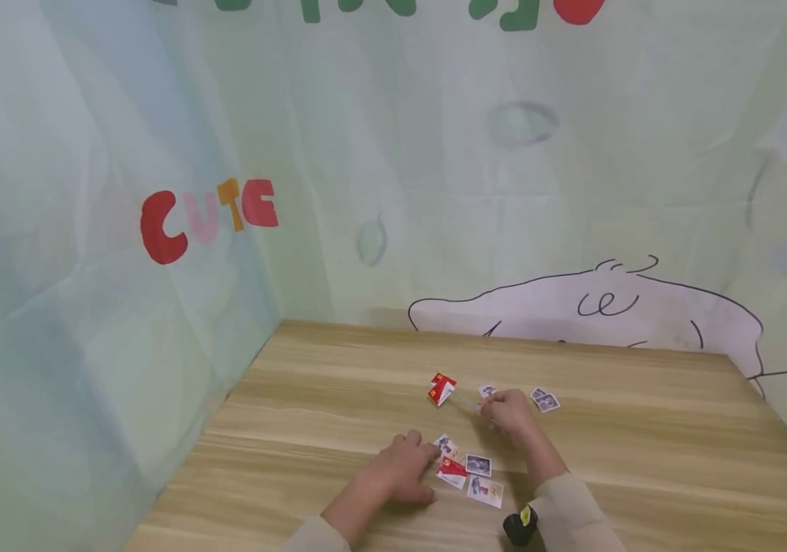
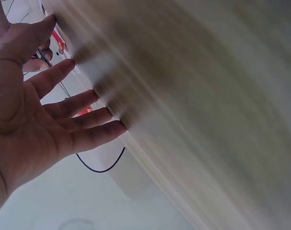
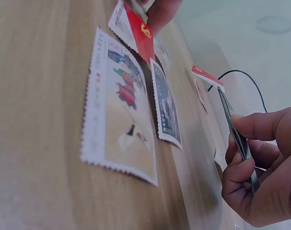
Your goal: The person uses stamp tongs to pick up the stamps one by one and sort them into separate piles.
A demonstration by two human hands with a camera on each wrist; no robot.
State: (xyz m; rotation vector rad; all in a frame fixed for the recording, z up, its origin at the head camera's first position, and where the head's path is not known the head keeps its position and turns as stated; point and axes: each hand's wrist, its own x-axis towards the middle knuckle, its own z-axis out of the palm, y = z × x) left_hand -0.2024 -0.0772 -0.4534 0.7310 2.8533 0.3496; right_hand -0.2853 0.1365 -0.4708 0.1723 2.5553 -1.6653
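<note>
In the head view my right hand [image 1: 512, 412] reaches over the middle of the table. It pinches metal tweezers [image 3: 240, 143], whose tips hold a red-and-white postage stamp [image 3: 208, 77] by its edge. Another red stamp [image 1: 443, 378] lies just behind the held one. My left hand [image 1: 403, 466] rests with spread fingers, fingertips against the wood, beside a near group of stamps. That group has a red-and-white stamp [image 1: 452, 471], a grey stamp [image 1: 478, 464], a beige picture stamp [image 3: 123, 112] and a pale stamp [image 1: 445, 445] close by the left fingers.
A single stamp [image 1: 486, 391] lies just behind my right hand, and two overlapping grey stamps [image 1: 545, 399] lie right of it. Beside the right sleeve is a small black object [image 1: 520, 527] with a yellow mark. A printed curtain [image 1: 393, 169] backs the wooden table [image 1: 310, 399].
</note>
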